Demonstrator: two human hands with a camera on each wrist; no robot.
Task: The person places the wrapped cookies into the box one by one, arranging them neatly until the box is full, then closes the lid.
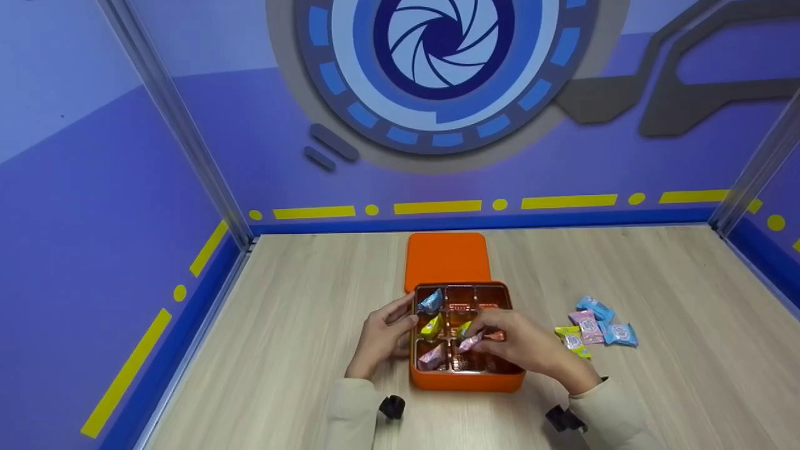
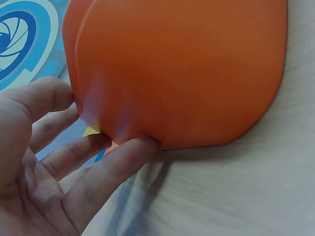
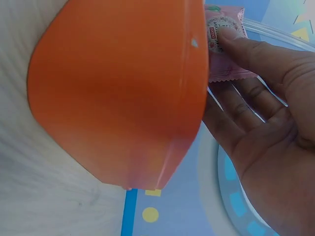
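An orange box (image 1: 465, 382) with a divided inner tray sits on the table. Down its left column lie a blue wrapped candy (image 1: 430, 302), a yellow candy (image 1: 431, 326) and a pink candy (image 1: 431, 357). Another yellow candy (image 1: 463, 329) is in the centre compartment, partly hidden by fingers. My right hand (image 1: 522, 342) pinches a pink wrapped candy (image 3: 226, 64) between thumb and fingers, above the front middle compartment. At the box's left side, my left hand (image 1: 380, 337) touches the wall with extended fingertips (image 2: 142, 145), as the left wrist view shows.
Behind the box lies its orange lid (image 1: 447, 259). To the right is a loose group of wrapped candies: a pink one (image 1: 587, 326), a yellow one (image 1: 572, 340) and two blue ones (image 1: 619, 334). Printed panels (image 1: 206, 150) enclose the wooden table (image 1: 281, 325).
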